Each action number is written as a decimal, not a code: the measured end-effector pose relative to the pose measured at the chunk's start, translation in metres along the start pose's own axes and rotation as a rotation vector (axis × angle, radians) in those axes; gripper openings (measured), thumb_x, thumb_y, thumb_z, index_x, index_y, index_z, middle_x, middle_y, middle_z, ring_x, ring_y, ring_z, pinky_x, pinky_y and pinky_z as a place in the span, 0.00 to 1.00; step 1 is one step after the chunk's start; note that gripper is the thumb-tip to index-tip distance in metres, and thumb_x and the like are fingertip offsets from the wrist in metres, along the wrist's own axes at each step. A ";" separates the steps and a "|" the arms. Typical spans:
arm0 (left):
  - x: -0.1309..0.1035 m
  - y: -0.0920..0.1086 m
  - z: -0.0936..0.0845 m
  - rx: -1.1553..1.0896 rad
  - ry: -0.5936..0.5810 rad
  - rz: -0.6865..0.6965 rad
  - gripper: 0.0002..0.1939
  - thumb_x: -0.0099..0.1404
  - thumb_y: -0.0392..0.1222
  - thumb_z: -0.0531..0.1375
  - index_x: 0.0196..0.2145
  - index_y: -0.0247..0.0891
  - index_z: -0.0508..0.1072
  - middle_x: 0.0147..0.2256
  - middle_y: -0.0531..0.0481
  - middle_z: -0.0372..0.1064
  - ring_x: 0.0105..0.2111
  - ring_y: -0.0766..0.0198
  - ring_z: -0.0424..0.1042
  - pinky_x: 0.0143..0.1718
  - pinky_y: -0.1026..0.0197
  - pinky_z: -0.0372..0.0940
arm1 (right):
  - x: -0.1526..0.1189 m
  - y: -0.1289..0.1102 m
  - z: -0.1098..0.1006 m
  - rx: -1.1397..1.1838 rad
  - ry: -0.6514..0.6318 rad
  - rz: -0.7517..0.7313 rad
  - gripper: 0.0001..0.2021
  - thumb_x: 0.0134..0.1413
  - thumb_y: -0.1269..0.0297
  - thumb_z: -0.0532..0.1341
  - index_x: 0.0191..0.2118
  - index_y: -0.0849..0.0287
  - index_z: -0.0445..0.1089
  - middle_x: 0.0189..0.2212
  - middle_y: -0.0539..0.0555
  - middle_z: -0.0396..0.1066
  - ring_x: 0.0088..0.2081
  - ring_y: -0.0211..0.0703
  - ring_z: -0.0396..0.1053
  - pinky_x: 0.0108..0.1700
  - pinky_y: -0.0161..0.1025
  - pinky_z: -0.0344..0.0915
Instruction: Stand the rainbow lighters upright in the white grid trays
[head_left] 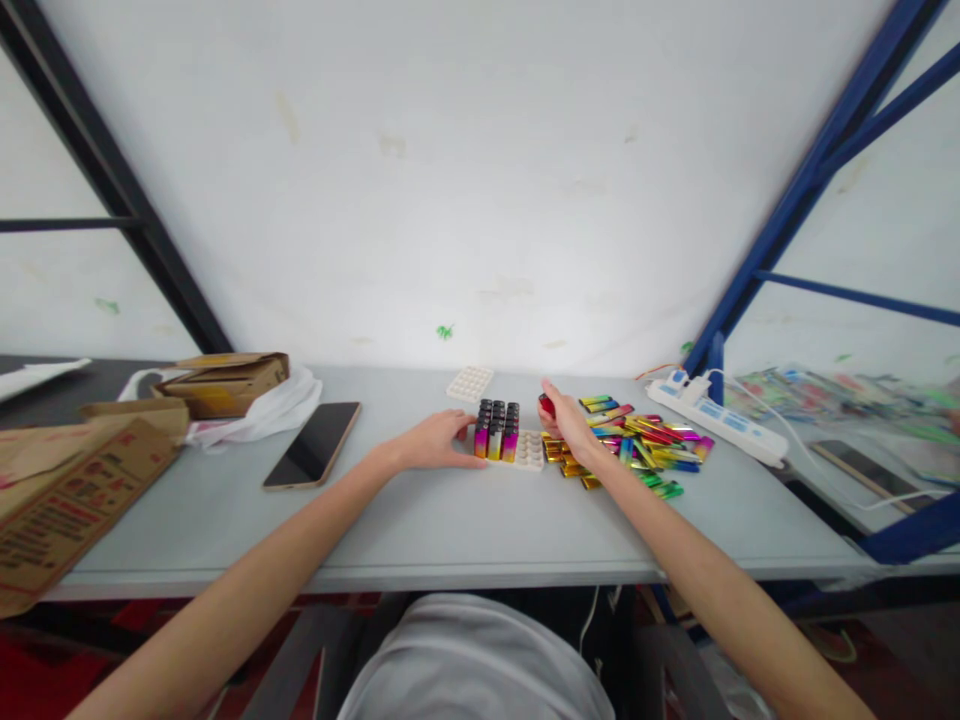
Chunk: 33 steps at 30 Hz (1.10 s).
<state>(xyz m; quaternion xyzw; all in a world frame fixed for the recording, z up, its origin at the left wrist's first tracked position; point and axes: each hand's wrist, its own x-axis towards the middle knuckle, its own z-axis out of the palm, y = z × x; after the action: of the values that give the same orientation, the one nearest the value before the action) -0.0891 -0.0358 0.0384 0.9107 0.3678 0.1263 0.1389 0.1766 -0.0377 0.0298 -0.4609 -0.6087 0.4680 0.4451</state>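
Several lighters with black tops [496, 430] stand upright in rows in the left part of a cream tray [531, 452], whose right part shows bare cups. My left hand [439, 441] rests beside the tray's left end, thumb and fingers apart, touching or nearly touching the outer lighters. Above the tray's right side, my right hand [566, 425] is closed around a red lighter. Under and beyond that hand lies a loose pile of shiny coloured lighters or sleeves [652, 440]; which they are is hard to tell.
Behind stands a second cream tray [470, 383]. A phone [313, 446] lies left, near cardboard boxes [232, 385] and a white plastic bag [289, 405]. A power strip [716, 418] with cables is at the right, by a blue frame [795, 190].
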 end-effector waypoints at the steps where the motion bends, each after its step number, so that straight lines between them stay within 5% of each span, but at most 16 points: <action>1: 0.000 0.000 0.000 -0.001 -0.001 0.000 0.31 0.57 0.69 0.63 0.41 0.36 0.72 0.36 0.46 0.69 0.36 0.54 0.68 0.39 0.57 0.62 | -0.001 0.000 0.001 0.017 0.009 0.019 0.30 0.62 0.37 0.48 0.18 0.54 0.47 0.14 0.43 0.41 0.17 0.32 0.38 0.19 0.35 0.39; 7: 0.000 -0.001 0.001 0.001 0.005 -0.003 0.31 0.57 0.70 0.63 0.40 0.36 0.72 0.35 0.47 0.69 0.35 0.55 0.68 0.37 0.58 0.62 | -0.008 -0.007 0.006 0.029 0.035 0.035 0.24 0.63 0.51 0.49 0.17 0.54 0.49 0.13 0.44 0.42 0.15 0.31 0.38 0.18 0.34 0.38; 14: 0.001 -0.001 0.001 -0.021 0.020 0.005 0.31 0.56 0.70 0.63 0.39 0.37 0.72 0.35 0.48 0.70 0.34 0.55 0.68 0.37 0.58 0.61 | -0.009 -0.012 0.006 -0.024 0.110 0.000 0.28 0.63 0.44 0.48 0.16 0.55 0.52 0.12 0.45 0.45 0.15 0.32 0.44 0.19 0.35 0.42; 21: 0.001 0.000 0.001 -0.002 0.005 -0.006 0.31 0.56 0.70 0.63 0.40 0.37 0.72 0.35 0.47 0.69 0.35 0.55 0.68 0.37 0.58 0.62 | -0.009 -0.008 0.004 -0.104 0.117 -0.014 0.25 0.64 0.53 0.47 0.16 0.54 0.52 0.11 0.45 0.46 0.14 0.33 0.44 0.19 0.36 0.43; 28: 0.000 -0.001 0.001 -0.001 0.002 -0.004 0.32 0.57 0.70 0.62 0.41 0.37 0.72 0.36 0.47 0.69 0.36 0.55 0.68 0.38 0.58 0.62 | -0.004 -0.003 0.001 -0.034 0.077 -0.035 0.29 0.62 0.38 0.48 0.19 0.56 0.58 0.14 0.44 0.45 0.16 0.34 0.44 0.20 0.35 0.43; 33: 0.000 0.001 -0.001 -0.006 0.006 -0.003 0.32 0.56 0.71 0.62 0.40 0.37 0.72 0.36 0.47 0.70 0.36 0.55 0.69 0.38 0.58 0.62 | 0.001 0.002 0.000 0.003 0.020 -0.100 0.30 0.61 0.34 0.49 0.39 0.59 0.71 0.21 0.45 0.56 0.20 0.36 0.54 0.23 0.34 0.53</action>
<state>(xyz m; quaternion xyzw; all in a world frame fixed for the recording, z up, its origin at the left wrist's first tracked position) -0.0887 -0.0370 0.0394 0.9095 0.3691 0.1300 0.1406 0.1766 -0.0361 0.0280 -0.4337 -0.6259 0.4413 0.4747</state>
